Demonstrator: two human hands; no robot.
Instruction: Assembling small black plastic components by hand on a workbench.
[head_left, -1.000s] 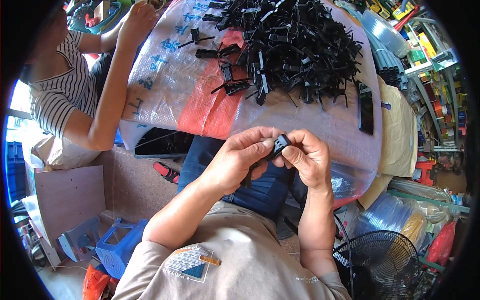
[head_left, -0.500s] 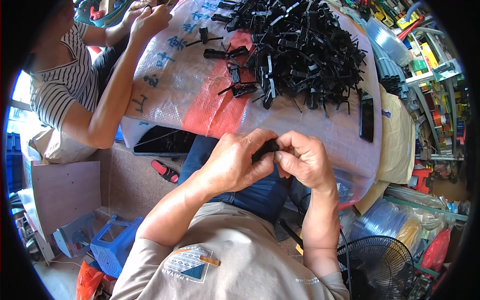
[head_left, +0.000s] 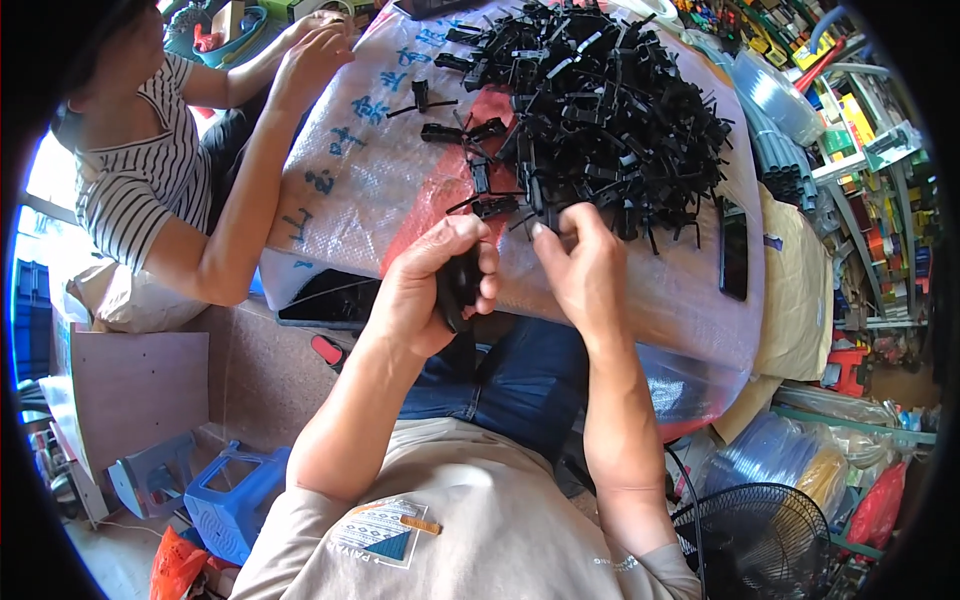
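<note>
My left hand (head_left: 435, 275), above my lap near the covering's front edge, is closed around a dark, elongated black plastic part (head_left: 459, 290). Its lower end sticks out below the fingers; the palm hides the rest. My right hand (head_left: 588, 268) reaches to the near edge of a heap of black plastic parts (head_left: 610, 110). Thumb and curled fingers close at a black part (head_left: 540, 190) there, and the exact grip is partly hidden. The heaped parts have thin legs like clips or small brackets. Several loose ones lie left of the heap, on a red stripe.
A woven plastic sheet (head_left: 330, 190) covers the work surface, with a black phone (head_left: 733, 255) at its right. A co-worker in a striped top (head_left: 125, 215) sits at the left, hands raised. A blue stool (head_left: 235, 500) stands lower left, a black fan (head_left: 755, 530) lower right; shelves line the right.
My hands have come apart. The right has reached forward to the heap, while the left has shifted left with a black part in it. The view has moved slightly.
</note>
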